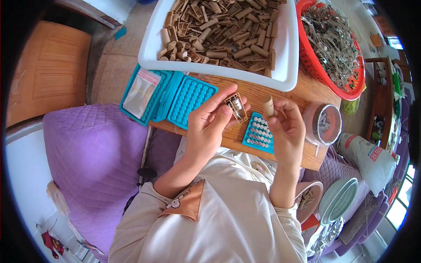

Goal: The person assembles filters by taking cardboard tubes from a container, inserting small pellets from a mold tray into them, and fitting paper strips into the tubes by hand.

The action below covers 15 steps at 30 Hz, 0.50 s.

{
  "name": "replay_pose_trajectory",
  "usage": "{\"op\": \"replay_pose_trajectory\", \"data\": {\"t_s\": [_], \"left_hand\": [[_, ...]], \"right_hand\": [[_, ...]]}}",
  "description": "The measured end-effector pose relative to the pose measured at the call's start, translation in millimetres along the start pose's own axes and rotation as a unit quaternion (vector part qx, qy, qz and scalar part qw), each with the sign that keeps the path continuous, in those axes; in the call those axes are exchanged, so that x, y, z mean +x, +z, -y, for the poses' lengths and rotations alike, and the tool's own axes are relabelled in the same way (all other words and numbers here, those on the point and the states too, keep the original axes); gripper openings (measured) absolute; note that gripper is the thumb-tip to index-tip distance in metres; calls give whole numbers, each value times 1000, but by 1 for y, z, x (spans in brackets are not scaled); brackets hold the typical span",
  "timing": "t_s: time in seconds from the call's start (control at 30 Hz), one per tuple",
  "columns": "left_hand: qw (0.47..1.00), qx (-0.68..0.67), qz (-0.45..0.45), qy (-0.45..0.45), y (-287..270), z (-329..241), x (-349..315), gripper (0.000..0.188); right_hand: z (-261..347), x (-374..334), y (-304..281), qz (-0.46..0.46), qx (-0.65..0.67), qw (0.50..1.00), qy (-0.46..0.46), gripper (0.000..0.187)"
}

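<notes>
My left hand (pixel 208 125) is closed on an opened tan plastic casing (pixel 237 108), its hollow side turned up; small shiny metal parts sit inside. In my right hand (pixel 288 131), thumb and fingers pinch a rounded tan shell piece (pixel 268 106), upright and apart from the casing. Between and below the hands lies a small teal tray (pixel 251 141) with rows of round silver discs like button cells. Just beyond my left hand is a teal tray with round pockets (pixel 189 100). A white tub (pixel 210 70) full of loose tan shell pieces (pixel 245 35) stands ahead.
A teal holder with clear plastic bags (pixel 141 93) lies left on the wooden table (pixel 307 158). A red basket (pixel 310 72) of tangled clear-and-metal parts is far right. A round container (pixel 311 125) of small pieces stands right, near baskets (pixel 338 199) and a white sack (pixel 366 158).
</notes>
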<state>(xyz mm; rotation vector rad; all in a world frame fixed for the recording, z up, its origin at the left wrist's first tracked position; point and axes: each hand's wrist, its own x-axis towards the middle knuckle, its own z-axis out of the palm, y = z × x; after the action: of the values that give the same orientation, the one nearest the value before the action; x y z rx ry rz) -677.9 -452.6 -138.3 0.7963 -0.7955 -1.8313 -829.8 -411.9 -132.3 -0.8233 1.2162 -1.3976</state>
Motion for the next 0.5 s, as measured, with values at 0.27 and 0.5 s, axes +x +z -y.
{"op": "replay_pose_trajectory", "data": {"t_s": [0.27,0.5], "left_hand": [[995,88,13,43,18,6,-14,37],[989,124,47,68,24,14,-21,36]], "right_hand": [[-5,-29,35,-127,-110,977,-133,25],[-25,-38,38,-186,-93,966,-151,23]]}}
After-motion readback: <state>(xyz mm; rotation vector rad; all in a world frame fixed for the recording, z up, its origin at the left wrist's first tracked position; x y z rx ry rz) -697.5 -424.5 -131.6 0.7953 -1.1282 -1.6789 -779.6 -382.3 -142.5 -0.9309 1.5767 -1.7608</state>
